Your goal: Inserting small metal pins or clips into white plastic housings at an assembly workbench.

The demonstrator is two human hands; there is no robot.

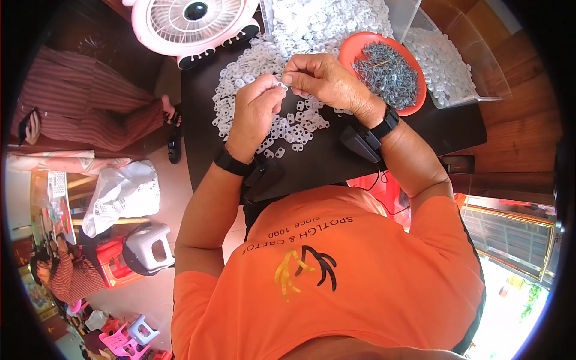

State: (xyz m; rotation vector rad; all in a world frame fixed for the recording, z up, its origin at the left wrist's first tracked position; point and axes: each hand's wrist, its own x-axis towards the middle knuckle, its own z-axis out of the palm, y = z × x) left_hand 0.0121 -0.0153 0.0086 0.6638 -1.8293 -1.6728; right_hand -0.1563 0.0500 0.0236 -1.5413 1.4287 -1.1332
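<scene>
Close together over the dark table [351, 144], both my hands meet at the fingertips. My left hand [255, 111] pinches a small white plastic piece [281, 86] between thumb and fingers. The thumb and forefinger of my right hand [327, 78] are pressed together right beside that piece; whatever they grip is too small to make out. Under and around my hands lies a loose spread of white plastic pieces [300, 123], many with two holes. Just right of my right hand, an orange-red plate [422, 90] holds a heap of small grey metal parts [390, 75].
Two clear bins of white pieces stand at the back, one behind the heap [330, 24] and one at the right [441, 66]. A pink fan [195, 27] is at the back left. Another person in striped clothes [84, 99] is left of the table; stools [147, 249] stand lower left.
</scene>
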